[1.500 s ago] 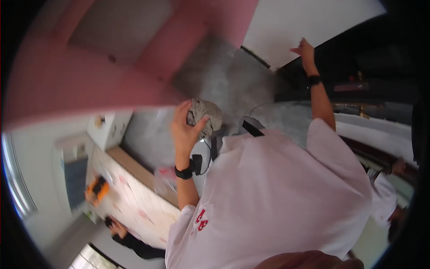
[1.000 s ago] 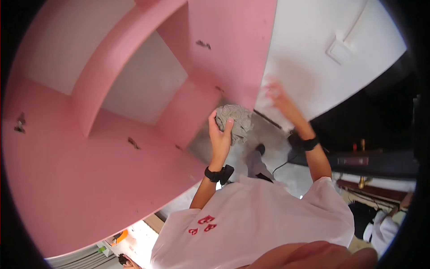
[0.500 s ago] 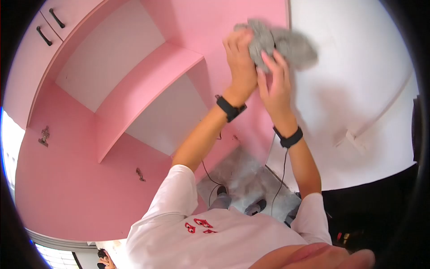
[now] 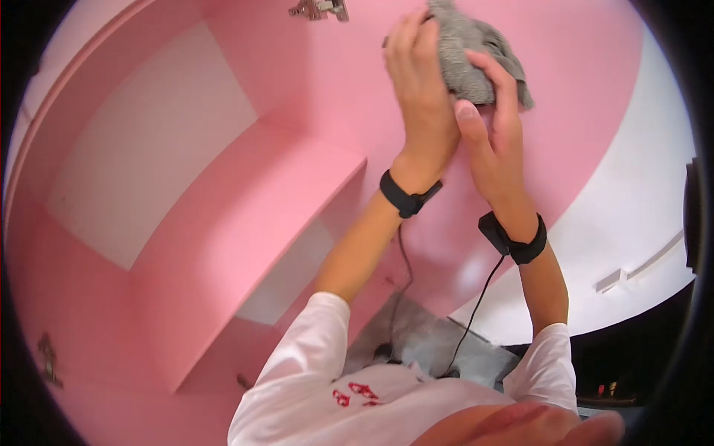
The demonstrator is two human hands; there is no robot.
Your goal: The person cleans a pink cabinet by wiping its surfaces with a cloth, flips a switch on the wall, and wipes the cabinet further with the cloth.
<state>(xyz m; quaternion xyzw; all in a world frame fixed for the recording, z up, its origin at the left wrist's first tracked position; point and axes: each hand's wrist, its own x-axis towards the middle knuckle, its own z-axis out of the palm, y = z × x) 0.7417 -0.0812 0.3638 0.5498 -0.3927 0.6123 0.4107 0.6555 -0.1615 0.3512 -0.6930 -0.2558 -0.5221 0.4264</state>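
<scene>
A bunched grey cloth (image 4: pixel 476 56) is held up near the top of the view, in front of the pink panel. My left hand (image 4: pixel 424 89) grips its left side, fingers together and pointing up. On the lower right side of the cloth is my right hand (image 4: pixel 497 130), with bent fingers pressing into the fabric and the thumb near my left palm. Parts of the cloth between the hands are hidden. Each wrist wears a black strap with a cable.
A pink shelf (image 4: pixel 245 201) juts out at the left inside the cabinet. Metal hinges (image 4: pixel 320 9) show at the top and lower left. A white panel (image 4: pixel 587 253) with a raised strip stands at the right. Dark cables (image 4: pixel 476 305) hang toward the grey floor (image 4: pixel 431 334).
My view has shifted closer to the pink cabinet, and a hinge now shows at the top. Both hands and the cloth have moved from the white panel's edge to before the pink panel.
</scene>
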